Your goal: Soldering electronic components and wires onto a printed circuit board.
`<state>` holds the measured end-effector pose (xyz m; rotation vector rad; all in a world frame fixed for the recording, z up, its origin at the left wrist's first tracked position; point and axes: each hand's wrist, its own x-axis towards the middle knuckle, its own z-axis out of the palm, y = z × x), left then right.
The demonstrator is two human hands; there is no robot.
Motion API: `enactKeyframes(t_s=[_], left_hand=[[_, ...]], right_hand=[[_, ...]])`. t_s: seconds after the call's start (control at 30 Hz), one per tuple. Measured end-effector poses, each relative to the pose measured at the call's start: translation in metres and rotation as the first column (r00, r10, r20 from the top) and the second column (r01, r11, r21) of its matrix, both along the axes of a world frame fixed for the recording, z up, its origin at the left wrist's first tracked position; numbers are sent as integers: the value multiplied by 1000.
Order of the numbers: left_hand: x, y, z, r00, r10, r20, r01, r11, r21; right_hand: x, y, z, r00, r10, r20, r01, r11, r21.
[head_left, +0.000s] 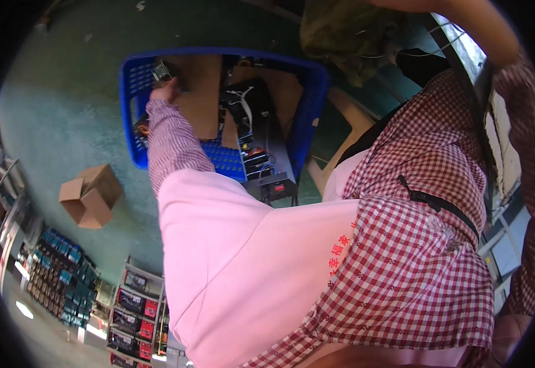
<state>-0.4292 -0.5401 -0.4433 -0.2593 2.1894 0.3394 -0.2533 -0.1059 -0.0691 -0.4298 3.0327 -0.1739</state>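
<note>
My left hand (166,91) reaches down into a blue plastic basket (126,116), at its far left corner. Its fingers are closed on a small dark boxy part with a shiny metallic face (162,72); blur and shade hide its exact kind. Below the hand, a sheet of brown cardboard (200,98) stands inside the basket. At the upper right, my bare right forearm (482,27) bends toward the top edge. My right hand (410,4) is mostly cut off there, beside a greenish translucent bag (341,34), and its fingers do not show.
In the basket's right part lies a black device (273,184) with exposed wires and a red switch. White cords (243,101) lie above it. An open cardboard box (92,196) sits on the green floor (58,122). Racks of red-and-black units (135,319) stand at lower left.
</note>
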Motion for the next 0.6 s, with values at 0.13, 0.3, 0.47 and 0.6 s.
enactKeyframes(t_s=[0.13,0.3,0.47,0.6], left_hand=[[88,-21,88,599,674,432,-644,85,760],[215,65,248,627,744,234,-331,-18,944],[277,139,387,793,564,-230,168,160,973],[294,218,437,699,396,-595,597,134,791]], right_hand=[[-8,-22,27,979,-50,196,-7,960,279],[4,-24,57,961,-5,275,27,997,-78],[109,-57,88,842,-324,431,484,100,-869],[206,-37,105,836,-18,548,467,-501,-729]])
